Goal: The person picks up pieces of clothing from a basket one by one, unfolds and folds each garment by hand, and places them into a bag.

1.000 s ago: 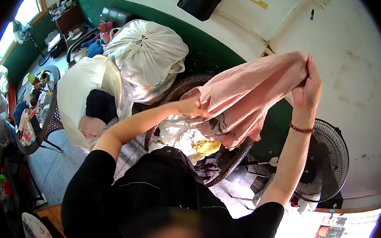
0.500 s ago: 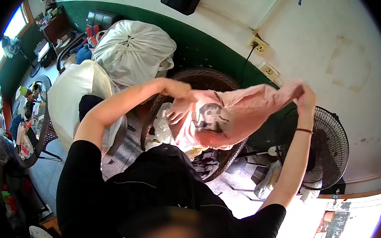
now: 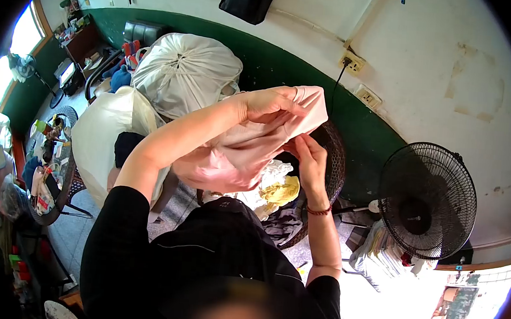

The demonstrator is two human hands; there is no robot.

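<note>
A pink cloth garment (image 3: 232, 158) hangs bunched over a round dark wicker chair (image 3: 334, 159). My left hand (image 3: 274, 103) is closed on its upper part, thumb pressed against the fabric. My right hand (image 3: 310, 157), with a red bead bracelet at the wrist, pinches the garment's right edge just below. Under the garment, white clothes (image 3: 277, 173), a yellow cloth (image 3: 281, 192) and a dark patterned cloth (image 3: 283, 224) lie in the chair.
Two large white bags, one tied (image 3: 184, 71) and one open (image 3: 106, 131), stand at the left. A black fan (image 3: 427, 201) is on the right. A cluttered round table (image 3: 47, 168) stands far left.
The pink garment was stretched wide, its print showing; now it is bunched further left, the print out of sight. My right hand has come in from the right, near my left hand, which moved up and right.
</note>
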